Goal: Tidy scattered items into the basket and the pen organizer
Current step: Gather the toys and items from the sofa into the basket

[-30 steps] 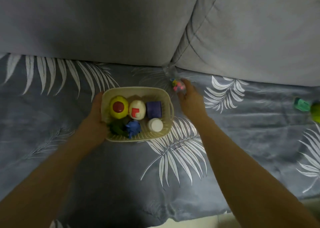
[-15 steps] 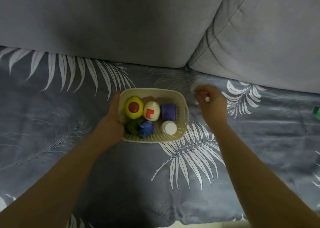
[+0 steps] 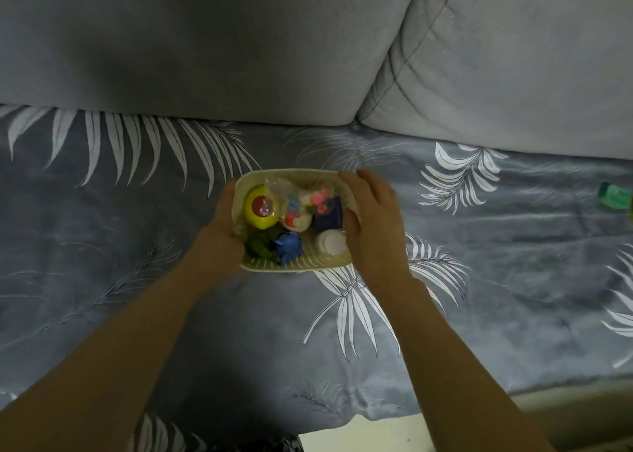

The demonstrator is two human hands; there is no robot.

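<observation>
While the left hand (image 3: 219, 242) grips its ribbed cream rim, the basket (image 3: 298, 265) sits between both hands — right hand (image 3: 375, 225) loose-fingered over a crinkly clear bag (image 3: 301, 194).

Grey fabric sofa, two back cushions (image 3: 205, 40) meeting at a seam right of centre, seat under a grey-blue cover (image 3: 479, 280) printed with white palm fronds, pale floor (image 3: 359, 434) at bottom edge, dim lighting overall

A grey sofa cover (image 3: 102, 280) printed with white leaves was spread over the seat. Two grey back cushions (image 3: 205, 40) were propped along the far side.
</observation>
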